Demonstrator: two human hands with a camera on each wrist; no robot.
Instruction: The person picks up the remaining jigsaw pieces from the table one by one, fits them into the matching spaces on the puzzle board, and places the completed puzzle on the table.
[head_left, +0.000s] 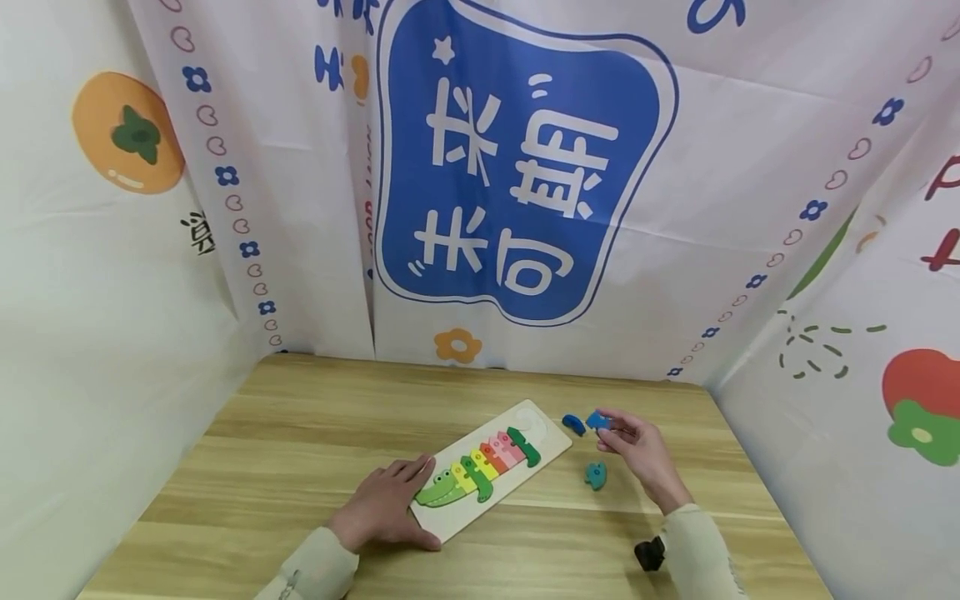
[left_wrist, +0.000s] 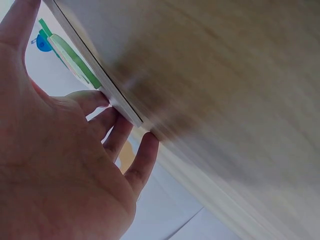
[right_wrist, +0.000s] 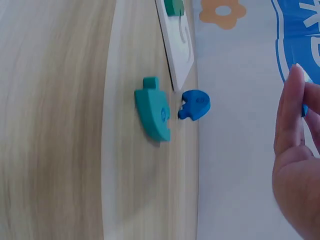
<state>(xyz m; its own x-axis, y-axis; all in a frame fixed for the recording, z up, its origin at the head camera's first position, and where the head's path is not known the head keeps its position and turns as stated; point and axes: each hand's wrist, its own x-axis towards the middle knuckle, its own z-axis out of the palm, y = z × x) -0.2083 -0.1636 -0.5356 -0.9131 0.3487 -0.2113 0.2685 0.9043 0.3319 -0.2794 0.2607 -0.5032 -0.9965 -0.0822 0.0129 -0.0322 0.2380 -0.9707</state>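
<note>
A wooden crocodile puzzle board (head_left: 498, 492) lies slanted on the table, with green, yellow, red and pink pieces set in it and a bare recess at its upper right end. My left hand (head_left: 386, 504) holds the board's lower left end, thumb at the near corner and fingers along the far side; in the left wrist view the fingertips (left_wrist: 102, 102) meet its edge. Thumb and fingers of my right hand (head_left: 643, 454) pinch a blue puzzle piece (head_left: 597, 420), mostly hidden in the right wrist view. Beside it are a darker blue piece (head_left: 573, 425) and a teal piece (head_left: 596, 476).
The wooden table (head_left: 300, 450) is enclosed by printed cloth at the back (head_left: 315, 275) and both sides. A small black device (head_left: 649, 553) sits at my right wrist, by the sleeve (head_left: 697, 550).
</note>
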